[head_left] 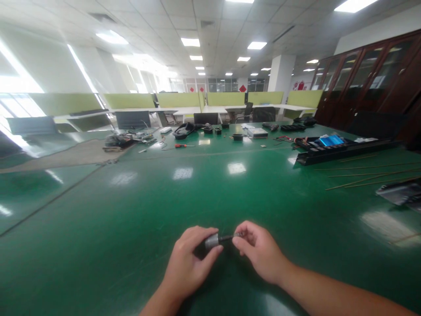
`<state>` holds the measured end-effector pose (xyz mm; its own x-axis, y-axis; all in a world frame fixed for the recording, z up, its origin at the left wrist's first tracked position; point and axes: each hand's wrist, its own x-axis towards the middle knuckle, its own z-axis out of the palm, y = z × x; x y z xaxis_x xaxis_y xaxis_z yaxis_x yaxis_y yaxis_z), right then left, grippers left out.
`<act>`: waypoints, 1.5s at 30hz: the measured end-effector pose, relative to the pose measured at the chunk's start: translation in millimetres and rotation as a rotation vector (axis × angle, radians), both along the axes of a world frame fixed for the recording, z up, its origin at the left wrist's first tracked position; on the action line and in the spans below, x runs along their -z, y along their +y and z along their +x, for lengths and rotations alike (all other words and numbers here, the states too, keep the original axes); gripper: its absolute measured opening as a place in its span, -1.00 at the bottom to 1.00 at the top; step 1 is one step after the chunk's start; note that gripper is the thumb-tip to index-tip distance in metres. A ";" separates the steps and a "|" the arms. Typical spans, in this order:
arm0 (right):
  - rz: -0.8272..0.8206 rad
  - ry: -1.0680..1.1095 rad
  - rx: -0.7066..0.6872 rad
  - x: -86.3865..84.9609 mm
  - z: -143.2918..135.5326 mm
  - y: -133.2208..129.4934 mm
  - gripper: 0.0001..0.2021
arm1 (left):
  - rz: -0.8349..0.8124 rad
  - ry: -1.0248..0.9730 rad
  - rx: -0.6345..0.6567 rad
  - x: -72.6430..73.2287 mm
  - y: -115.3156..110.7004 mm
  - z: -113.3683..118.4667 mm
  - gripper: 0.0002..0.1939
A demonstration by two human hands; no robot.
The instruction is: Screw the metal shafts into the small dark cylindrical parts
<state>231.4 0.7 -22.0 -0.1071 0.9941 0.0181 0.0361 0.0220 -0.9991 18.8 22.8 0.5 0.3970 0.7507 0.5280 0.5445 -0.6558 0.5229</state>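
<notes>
Near the front of the green table, my left hand is wrapped round a short grey metal cylinder. Its thumb and index finger rest on either side of the cylinder. From the cylinder's right end a thin dark rod points toward my right hand. The thumb and index finger of that hand are pinched on a small metallic piece at the rod's far end. Whether this piece is part of the rod or separate, I cannot tell. My left palm hides the cylinder's other end.
A screwdriver with an orange handle lies farther back. Black headgear, small black boxes and a white box stand along the far side. At right are a long black tray and several thin rods.
</notes>
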 end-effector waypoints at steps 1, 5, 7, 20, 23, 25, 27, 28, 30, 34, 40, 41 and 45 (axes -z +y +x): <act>-0.001 0.002 0.000 0.3 0.0 0.1 -0.86 | -0.003 -0.001 -0.002 -0.1 -0.2 -0.1 -0.77; -0.005 0.008 -0.002 0.9 0.0 0.2 -0.86 | -0.016 0.001 -0.017 1.2 -1.2 -1.4 -0.78; -0.006 0.010 -0.001 0.7 0.0 0.1 -0.86 | -0.017 0.006 -0.025 1.7 -1.6 -1.8 -0.78; 0.009 0.031 -0.010 -1.5 -0.4 -0.1 -0.84 | -0.026 0.012 -0.039 1.9 -0.1 -2.6 -0.78; 0.006 0.029 -0.006 -1.6 0.0 0.0 -0.85 | -0.018 0.003 -0.043 1.8 -0.3 -2.4 -0.77; 0.005 0.023 -0.007 -1.7 0.1 -0.1 -0.85 | -0.014 -0.004 -0.044 1.3 -0.5 -2.0 -0.78; 0.006 0.025 -0.007 -1.7 0.1 -0.1 -0.84 | -0.019 -0.004 -0.044 0.7 -0.5 -1.7 -0.78; 0.006 0.028 -0.005 -1.7 0.0 -0.1 -0.83 | -0.022 -0.003 -0.044 0.4 -0.4 -1.7 -0.78; 0.006 0.040 -0.001 -1.6 -0.2 0.0 -0.82 | -0.027 -0.002 -0.045 0.0 -0.1 -1.8 -0.77; -0.001 0.054 0.012 -1.8 -0.8 -0.2 -0.79 | -0.031 -0.008 -0.038 -0.6 0.0 -2.1 -0.77; -0.006 0.083 0.020 -3.0 -0.3 -0.8 -0.78 | -0.028 -0.014 -0.035 -2.2 -1.2 -1.3 -0.78; -0.003 0.088 0.018 -3.1 0.2 -0.6 -0.77 | -0.024 -0.019 -0.039 -2.4 -1.5 -1.4 -0.78; 0.017 0.125 0.033 -1.8 3.6 3.2 -0.71 | -0.018 -0.058 -0.093 -3.2 -1.5 -3.3 -0.78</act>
<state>235.0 3.9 -20.3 -0.0704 0.9964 0.0462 -0.0879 0.0400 -0.9953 15.4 21.3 3.6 0.2949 0.7921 0.5344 0.5709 -0.5946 0.5662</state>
